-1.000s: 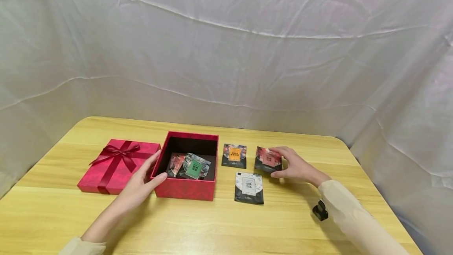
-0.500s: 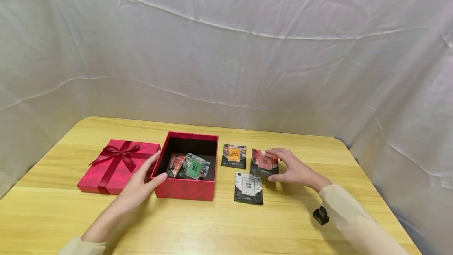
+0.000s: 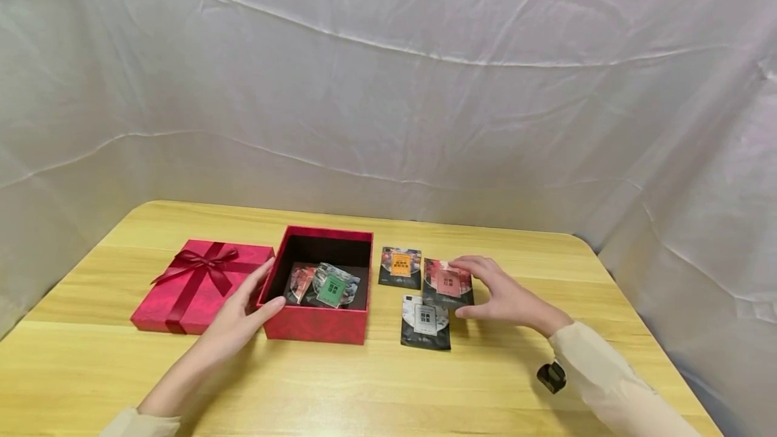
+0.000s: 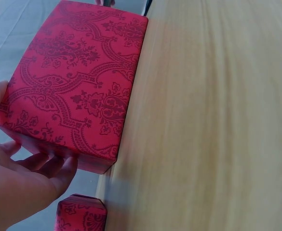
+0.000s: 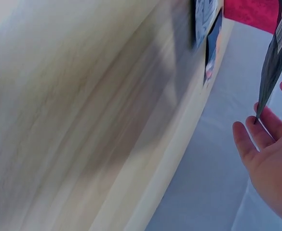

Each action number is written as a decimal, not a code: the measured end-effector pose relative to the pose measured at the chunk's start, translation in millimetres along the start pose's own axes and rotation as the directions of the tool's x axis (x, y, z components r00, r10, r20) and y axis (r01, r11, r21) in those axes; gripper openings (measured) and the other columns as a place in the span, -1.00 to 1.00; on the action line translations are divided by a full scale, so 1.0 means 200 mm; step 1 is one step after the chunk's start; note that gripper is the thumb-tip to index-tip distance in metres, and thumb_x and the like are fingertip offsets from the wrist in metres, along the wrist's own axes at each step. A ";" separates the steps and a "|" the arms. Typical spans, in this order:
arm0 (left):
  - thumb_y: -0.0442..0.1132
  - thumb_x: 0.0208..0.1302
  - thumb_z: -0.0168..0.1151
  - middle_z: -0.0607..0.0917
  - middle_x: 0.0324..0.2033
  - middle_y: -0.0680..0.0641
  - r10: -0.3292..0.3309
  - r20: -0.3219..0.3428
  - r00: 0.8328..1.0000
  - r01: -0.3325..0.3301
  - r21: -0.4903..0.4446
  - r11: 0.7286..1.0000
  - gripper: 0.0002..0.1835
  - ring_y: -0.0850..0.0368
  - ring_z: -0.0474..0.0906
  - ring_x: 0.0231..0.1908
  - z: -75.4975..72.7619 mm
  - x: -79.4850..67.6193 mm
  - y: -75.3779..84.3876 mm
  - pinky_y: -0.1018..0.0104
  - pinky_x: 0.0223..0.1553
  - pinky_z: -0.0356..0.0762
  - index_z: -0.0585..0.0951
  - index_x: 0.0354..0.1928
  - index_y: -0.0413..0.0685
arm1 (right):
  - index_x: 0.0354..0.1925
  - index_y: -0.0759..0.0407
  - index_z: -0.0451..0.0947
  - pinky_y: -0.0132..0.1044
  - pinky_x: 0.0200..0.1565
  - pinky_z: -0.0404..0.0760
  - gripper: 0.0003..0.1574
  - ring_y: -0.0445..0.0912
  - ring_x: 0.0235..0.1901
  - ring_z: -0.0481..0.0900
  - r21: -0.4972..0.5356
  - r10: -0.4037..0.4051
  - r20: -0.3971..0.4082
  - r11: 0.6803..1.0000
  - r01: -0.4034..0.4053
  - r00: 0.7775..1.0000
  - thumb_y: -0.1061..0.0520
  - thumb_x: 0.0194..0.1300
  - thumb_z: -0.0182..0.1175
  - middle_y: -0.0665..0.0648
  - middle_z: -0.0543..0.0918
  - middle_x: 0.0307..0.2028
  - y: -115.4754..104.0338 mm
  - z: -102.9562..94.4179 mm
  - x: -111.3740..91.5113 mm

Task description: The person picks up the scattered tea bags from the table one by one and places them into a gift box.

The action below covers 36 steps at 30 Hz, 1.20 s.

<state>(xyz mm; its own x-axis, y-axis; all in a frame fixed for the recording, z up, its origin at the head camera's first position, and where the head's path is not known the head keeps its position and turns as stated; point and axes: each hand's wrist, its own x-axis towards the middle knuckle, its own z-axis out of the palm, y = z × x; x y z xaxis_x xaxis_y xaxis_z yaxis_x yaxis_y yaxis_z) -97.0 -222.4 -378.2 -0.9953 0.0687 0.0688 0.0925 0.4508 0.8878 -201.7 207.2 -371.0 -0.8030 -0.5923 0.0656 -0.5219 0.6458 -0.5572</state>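
Note:
With thumb and fingers, my right hand (image 3: 506, 299) holds a black tea sachet with a red label (image 3: 448, 282) by its right side. It is raised off the table in the right wrist view, and overlaps the top of a white-labelled sachet (image 3: 426, 332) in the head view. My left hand (image 3: 243, 315) grips the near left corner of an open red gift box (image 3: 318, 326), thumb at the front rim, fingers along the left side. Inside the box lie a green-labelled sachet (image 3: 334, 288) and a reddish one (image 3: 300, 283).
An orange-labelled sachet (image 3: 400, 268) lies flat right of the box. The box's red lid (image 3: 200, 295), with a dark red ribbon bow (image 3: 205, 263), rests at its left. A pale curtain (image 3: 388, 120) hangs behind the wooden table (image 3: 340, 390).
The right hand has moved the red-labelled sachet left, toward the white-labelled and orange-labelled ones. The left hand stays at the box corner.

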 end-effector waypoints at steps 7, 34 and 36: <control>-0.14 0.39 0.15 0.05 0.44 -0.33 -0.006 0.002 1.000 0.006 -0.009 1.000 -0.22 -0.35 -0.07 0.40 0.00 0.00 0.00 -0.37 0.24 0.03 0.00 0.52 -0.06 | 0.37 0.12 0.29 0.39 0.15 0.22 0.01 0.23 0.32 0.14 0.019 -0.023 0.004 1.000 0.023 1.000 -0.07 0.02 0.47 0.28 0.25 0.35 -0.05 0.00 -0.02; -0.10 0.39 0.15 0.06 0.43 -0.34 -0.011 0.004 1.000 0.011 -0.001 1.000 -0.21 -0.36 -0.07 0.39 0.00 0.00 0.00 -0.38 0.23 0.03 0.01 0.52 -0.07 | 0.34 0.10 0.35 0.25 0.15 0.32 -0.07 0.14 0.30 0.20 -0.022 -0.162 -0.014 0.987 0.161 0.987 -0.08 0.06 0.45 0.19 0.30 0.32 -0.25 -0.03 -0.04; -0.11 0.39 0.16 0.06 0.43 -0.34 -0.008 0.003 1.000 0.008 0.001 1.000 -0.21 -0.36 -0.07 0.39 0.00 0.00 0.00 -0.38 0.23 0.02 0.01 0.52 -0.07 | 0.35 0.08 0.33 0.25 0.16 0.31 -0.06 0.12 0.30 0.19 -0.020 -0.159 -0.014 0.987 0.158 0.987 -0.10 0.06 0.44 0.17 0.29 0.33 -0.26 -0.03 -0.04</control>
<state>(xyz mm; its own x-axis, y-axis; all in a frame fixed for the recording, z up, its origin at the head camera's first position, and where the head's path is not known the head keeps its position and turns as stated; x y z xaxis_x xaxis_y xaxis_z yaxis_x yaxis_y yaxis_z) -96.2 -221.9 -377.5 -0.9959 0.0676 0.0602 0.0843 0.4522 0.8879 -169.7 181.5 -337.5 -0.7138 -0.6807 0.1645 -0.6481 0.5532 -0.5233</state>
